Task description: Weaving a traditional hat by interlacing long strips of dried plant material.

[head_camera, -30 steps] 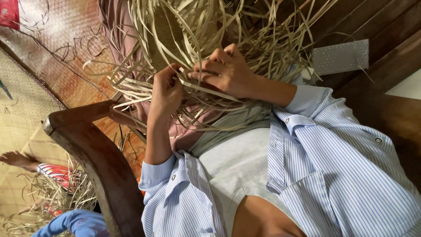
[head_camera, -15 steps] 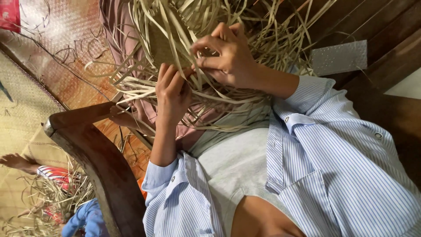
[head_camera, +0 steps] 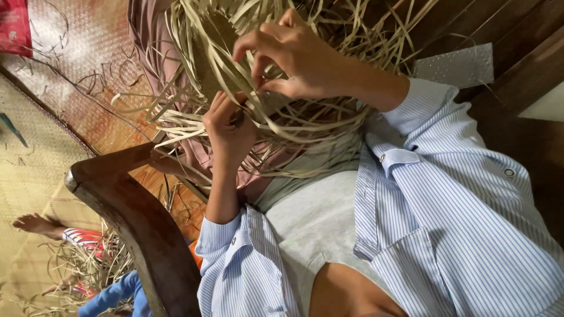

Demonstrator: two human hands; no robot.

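Strips of the woven straw piece fan across upper centre; the right hand pinches one strip just above the left hand, clamped on the weave's lower edge.

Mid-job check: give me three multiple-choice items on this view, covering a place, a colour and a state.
1. Where is the curved dark wooden chair arm?
A. Lower left, beside the left hand's forearm
B. Top right
C. On the lap

2. What colour is the striped long-sleeved shirt?
A. Red
B. Light blue and white
C. Green

3. What is the right hand doing?
A. Lying flat, empty
B. Gripping the chair arm
C. Pinching strips of the pale half-woven straw piece

Answers:
1. A: it curves up from the bottom left.
2. B: the stripes show on both sleeves.
3. C: thumb and fingers close on the strips.
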